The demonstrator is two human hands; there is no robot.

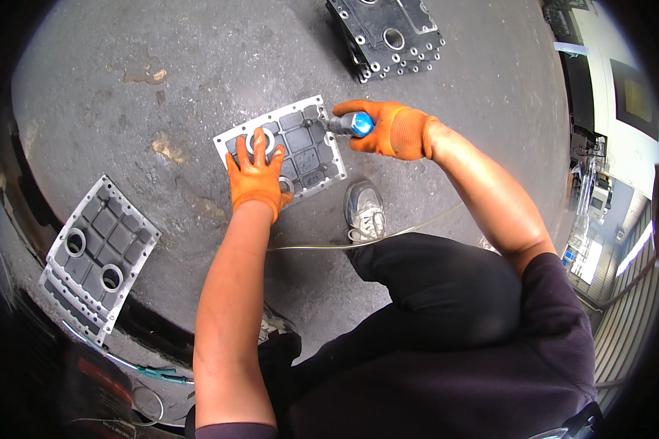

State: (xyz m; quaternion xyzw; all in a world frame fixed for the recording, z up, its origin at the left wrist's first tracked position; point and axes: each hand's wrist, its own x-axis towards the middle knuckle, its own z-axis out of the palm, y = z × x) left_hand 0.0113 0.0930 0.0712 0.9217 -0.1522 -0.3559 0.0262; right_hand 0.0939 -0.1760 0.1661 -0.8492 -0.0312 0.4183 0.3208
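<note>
A ribbed grey metal cover plate (298, 150) with a bright machined rim and bolt holes lies on the floor ahead of me. My left hand (255, 175), in an orange glove, rests on its left part with fingers spread around a round opening. In my right hand (395, 130), also gloved, is a blue-and-grey handheld power tool (350, 124). Its narrow nose points left over the plate's upper right area; whether the tip touches the metal I cannot tell. The glove hides much of the tool's body.
Dark cover plates (388, 36) are stacked at the far right. More ribbed plates (104, 252) lie overlapping at the left. A clear hose (322, 247) crosses the floor near my shoe (365, 211). A teal-handled air gun (162, 374) sits at lower left.
</note>
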